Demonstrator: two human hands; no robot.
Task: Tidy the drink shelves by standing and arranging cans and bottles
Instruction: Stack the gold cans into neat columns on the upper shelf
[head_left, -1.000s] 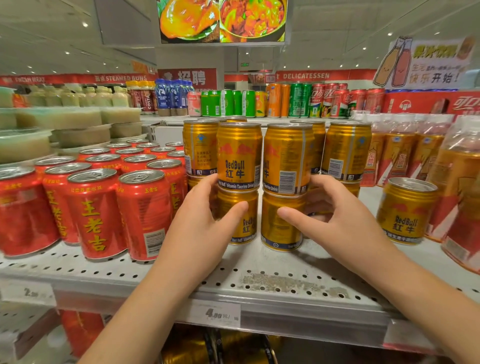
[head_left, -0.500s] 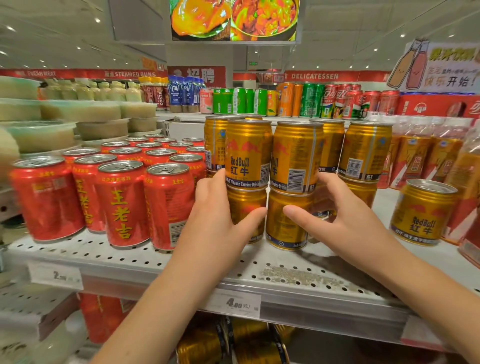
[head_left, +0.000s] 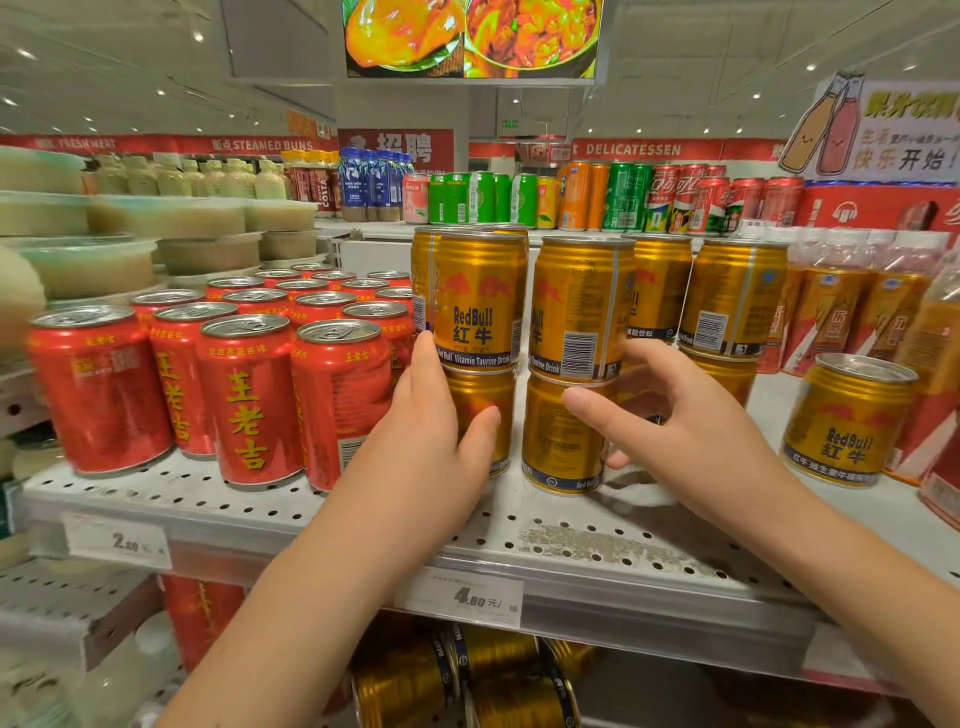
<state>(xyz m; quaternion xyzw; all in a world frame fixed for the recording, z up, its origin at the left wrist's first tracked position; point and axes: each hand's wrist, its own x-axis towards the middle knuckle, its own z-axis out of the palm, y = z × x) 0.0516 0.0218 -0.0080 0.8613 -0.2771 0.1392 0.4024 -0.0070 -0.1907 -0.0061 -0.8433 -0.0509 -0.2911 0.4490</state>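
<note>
Two stacks of gold Red Bull cans stand two high at the middle of the shelf (head_left: 571, 540). My left hand (head_left: 423, 447) grips the lower left can (head_left: 480, 410), thumb on its front and fingers up its left side. My right hand (head_left: 680, 426) grips the lower right can (head_left: 558, 441), thumb in front and fingers curled round its right side. Upright upper cans (head_left: 480, 301) (head_left: 582, 306) rest on them. More stacked gold cans (head_left: 735, 296) stand behind to the right. A single gold can (head_left: 852, 421) stands alone further right.
Rows of red herbal-tea cans (head_left: 249, 400) crowd the shelf just left of my left hand. Orange-labelled bottles (head_left: 878, 306) line the right side. A price tag (head_left: 465, 597) hangs on the shelf's front edge, and gold cans (head_left: 498, 680) lie on the shelf below.
The two gold stacks now sit closer to the red cans and farther from the single gold can. Both hands have stayed on the lower cans. My view has shifted left.
</note>
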